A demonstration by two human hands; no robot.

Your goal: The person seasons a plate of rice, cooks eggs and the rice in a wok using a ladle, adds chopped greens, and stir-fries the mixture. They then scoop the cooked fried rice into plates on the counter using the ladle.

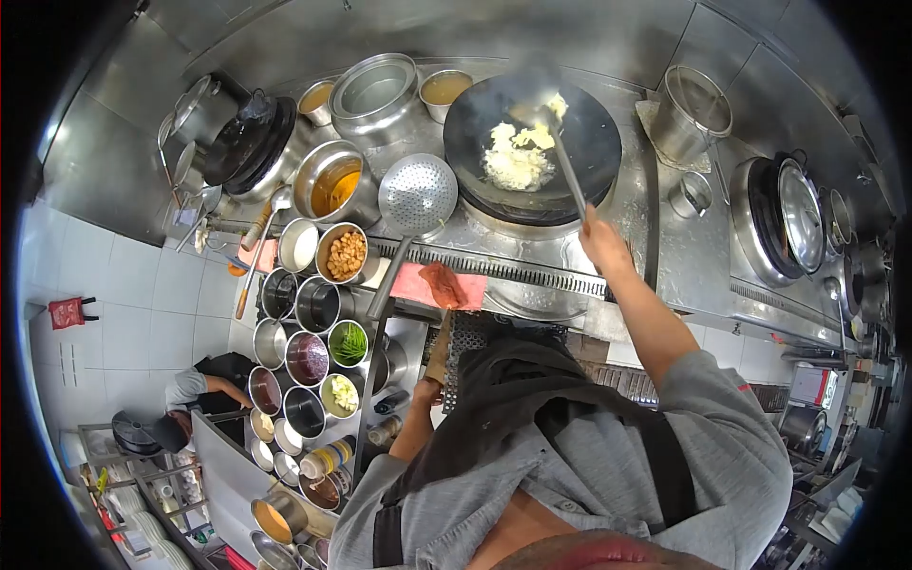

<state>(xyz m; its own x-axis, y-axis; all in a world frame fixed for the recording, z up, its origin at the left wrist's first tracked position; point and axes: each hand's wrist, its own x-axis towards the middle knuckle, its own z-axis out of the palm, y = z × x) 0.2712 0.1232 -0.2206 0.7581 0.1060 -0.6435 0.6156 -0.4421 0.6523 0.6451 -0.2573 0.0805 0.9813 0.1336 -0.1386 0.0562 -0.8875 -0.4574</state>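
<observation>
Grey shirt point(541, 475) & dark apron point(518, 380), nearest the cam in the head view, belong to the wearer, seen from above, facing a steel stove point(635, 176). R hand point(606, 245) is out over the stove's front edge, fingers closed round the handle of a long utensil point(570, 173); its far end is blurred, over the wok. Big dark wok point(594, 133) sits on the stove, btwn front & back edges; pale yellow-white food point(518, 169) is heaped mid-wok, w/ some near the utensil's blurred end.

L hand point(429, 391) is low, in front of the stove's front edge, fingers wrapped round a tapered tan handle point(439, 350). Handle's far end meets a bunched red cloth point(444, 285); can't tell what it's fixed to. Red cloth lies on a flat pink cloth point(410, 284) along the stove's front edge.

L of wok: perforated skimmer point(418, 190), handle point(388, 280) sticking out past the front edge. Beyond it, a pot w/ orange liquid point(334, 188); nr the back edge, a wide steel pot point(373, 123). Front-left: cluster of steel tubs, incl. brown chunks point(345, 255), chopped greens point(350, 343) & pale cut pieces point(342, 393). R of wok, nr the back edge: tall strainer pot point(686, 123). Far L, well apart: another person point(217, 385), partly hidden.
</observation>
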